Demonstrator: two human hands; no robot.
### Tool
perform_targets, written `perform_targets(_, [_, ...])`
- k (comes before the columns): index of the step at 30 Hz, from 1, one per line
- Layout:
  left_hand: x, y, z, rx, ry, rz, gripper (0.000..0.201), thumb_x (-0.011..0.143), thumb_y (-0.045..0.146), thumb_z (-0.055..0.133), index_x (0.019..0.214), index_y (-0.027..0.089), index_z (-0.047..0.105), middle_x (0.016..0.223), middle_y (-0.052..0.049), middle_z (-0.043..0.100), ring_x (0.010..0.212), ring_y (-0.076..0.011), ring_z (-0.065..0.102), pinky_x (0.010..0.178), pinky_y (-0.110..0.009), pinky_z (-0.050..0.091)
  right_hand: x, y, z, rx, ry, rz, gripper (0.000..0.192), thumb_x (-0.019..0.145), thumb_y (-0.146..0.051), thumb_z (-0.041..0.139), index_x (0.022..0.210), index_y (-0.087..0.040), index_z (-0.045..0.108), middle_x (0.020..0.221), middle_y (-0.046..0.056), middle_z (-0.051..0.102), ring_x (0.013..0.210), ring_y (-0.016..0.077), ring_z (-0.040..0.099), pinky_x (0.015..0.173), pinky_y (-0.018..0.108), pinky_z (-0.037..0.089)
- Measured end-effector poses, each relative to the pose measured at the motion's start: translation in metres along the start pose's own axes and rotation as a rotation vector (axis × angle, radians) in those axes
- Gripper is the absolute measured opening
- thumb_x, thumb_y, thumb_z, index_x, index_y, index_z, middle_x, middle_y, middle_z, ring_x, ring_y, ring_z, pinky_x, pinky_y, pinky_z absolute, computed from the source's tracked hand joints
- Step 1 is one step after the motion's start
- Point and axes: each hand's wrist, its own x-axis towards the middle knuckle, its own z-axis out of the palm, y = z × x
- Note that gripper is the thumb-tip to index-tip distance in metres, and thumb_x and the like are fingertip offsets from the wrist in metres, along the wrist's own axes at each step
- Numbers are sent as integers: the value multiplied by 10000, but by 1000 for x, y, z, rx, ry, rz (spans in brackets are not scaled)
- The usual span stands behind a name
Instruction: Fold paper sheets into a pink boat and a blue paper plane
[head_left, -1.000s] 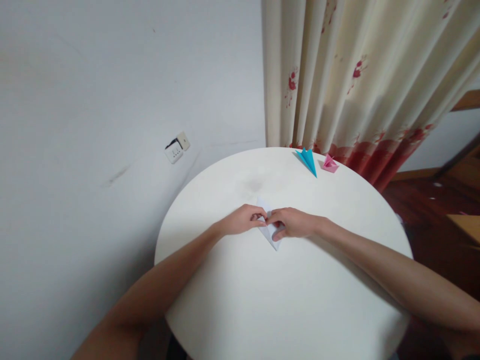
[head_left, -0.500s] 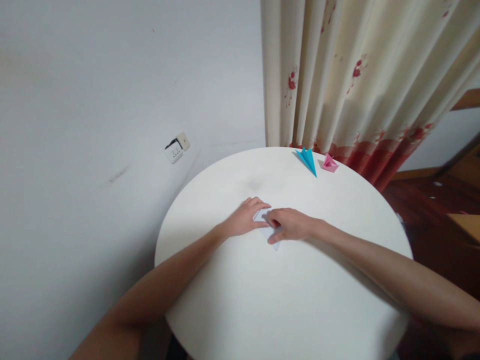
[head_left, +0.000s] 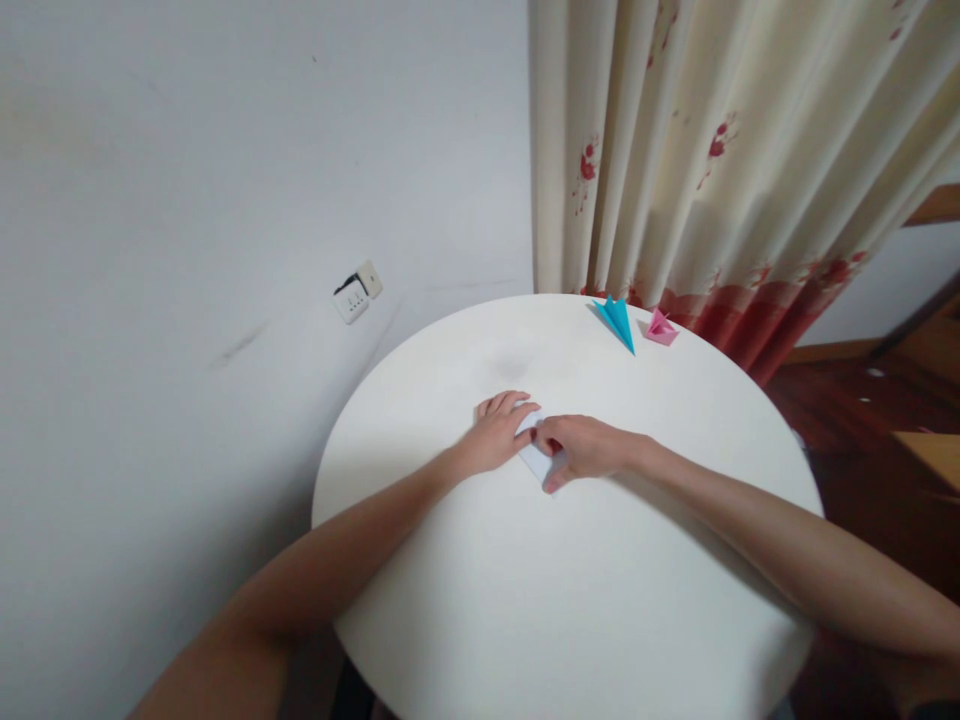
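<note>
A small piece of folded white paper (head_left: 535, 462) lies flat on the round white table (head_left: 480, 600), partly covered by both hands. My left hand (head_left: 499, 430) rests over its upper left part, fingers spread and lying flat, with the thumb on the paper. From the right, my right hand (head_left: 581, 447) has its fingers curled in and its thumb at the lower tip of the paper. The curled fingertips press on the paper, and some of the folds are hidden beneath them.
Near the far edge sit a blue paper plane (head_left: 616, 322) and a pink folded paper piece (head_left: 661, 328). A cream curtain (head_left: 675, 150) with red flowers hangs behind the table. On the left is a white wall with a power socket (head_left: 351, 300).
My left thumb has shifted up along the paper, and the left fingers lie more spread. My right thumb has slid slightly down to the right, near the paper's lower tip.
</note>
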Motion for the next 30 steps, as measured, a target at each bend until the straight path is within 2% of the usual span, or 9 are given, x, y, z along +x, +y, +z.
perform_targets(5, [1, 5, 6, 36, 59, 2, 399, 1001, 350, 496, 1395, 292, 482, 1467, -78, 476, 1388, -260, 371, 1123, -468, 270, 1, 0, 0, 6, -4, -8, 495, 604, -492, 888, 773, -212, 517, 767, -45, 565, 660, 125, 449, 590, 243, 276])
perform_targets(10, [6, -6, 9, 47, 117, -83, 388, 982, 379, 553, 1357, 286, 524, 1416, -65, 526, 1328, -261, 441, 1086, -462, 337, 0, -2, -1, -9, -18, -2, 481, 610, -495, 886, 754, -207, 528, 764, -39, 554, 659, 127, 441, 586, 247, 271])
perform_targets(14, [10, -16, 1, -16, 195, -84, 364, 936, 308, 631, 1295, 265, 581, 1349, -62, 577, 1272, -266, 498, 1071, -465, 374, -1, -2, -2, 9, -4, -22, 478, 606, -483, 894, 753, -204, 536, 810, -29, 573, 691, 131, 467, 602, 244, 290])
perform_targets(17, [11, -20, -11, -165, 234, -4, 279, 905, 248, 663, 1184, 238, 653, 1233, -66, 639, 1178, -239, 564, 1044, -411, 418, -1, -1, -2, 14, -3, -22, 477, 600, -485, 898, 756, -202, 546, 815, -26, 579, 694, 132, 473, 601, 243, 291])
perform_targets(19, [11, -20, -18, -293, 182, 94, 190, 898, 254, 672, 1081, 210, 698, 1107, -66, 677, 1085, -218, 606, 1002, -368, 449, -1, 0, -2, 10, -4, -24, 476, 599, -491, 897, 757, -202, 553, 805, -26, 579, 686, 132, 469, 595, 243, 287])
perform_targets(21, [9, -20, -23, -417, 83, 147, 150, 915, 298, 657, 992, 190, 727, 1014, -62, 691, 983, -196, 636, 933, -328, 478, 0, 0, -1, 7, 3, -29, 478, 595, -494, 900, 754, -203, 556, 795, -28, 578, 675, 130, 462, 591, 243, 285])
perform_targets(24, [8, -21, -26, -570, -78, 154, 286, 964, 380, 577, 871, 172, 750, 967, -64, 695, 891, -172, 649, 838, -288, 489, 1, 3, 0, 12, 15, -43, 476, 600, -498, 899, 741, -200, 556, 790, -27, 578, 669, 128, 457, 593, 246, 290])
perform_targets(27, [7, -26, -31, -621, -205, 167, 407, 976, 416, 540, 726, 169, 743, 1014, -70, 700, 920, -175, 648, 848, -289, 470, 2, 8, 1, 47, 21, -48, 405, 659, -439, 879, 725, -192, 565, 759, -30, 577, 659, 123, 462, 596, 247, 294])
perform_targets(30, [5, -28, -37, -571, -271, 179, 381, 933, 402, 611, 642, 180, 717, 1100, -58, 684, 1015, -190, 625, 918, -302, 439, 3, 14, 0, 117, 33, -63, 303, 707, -326, 852, 725, -183, 586, 709, -42, 569, 633, 112, 464, 591, 242, 299])
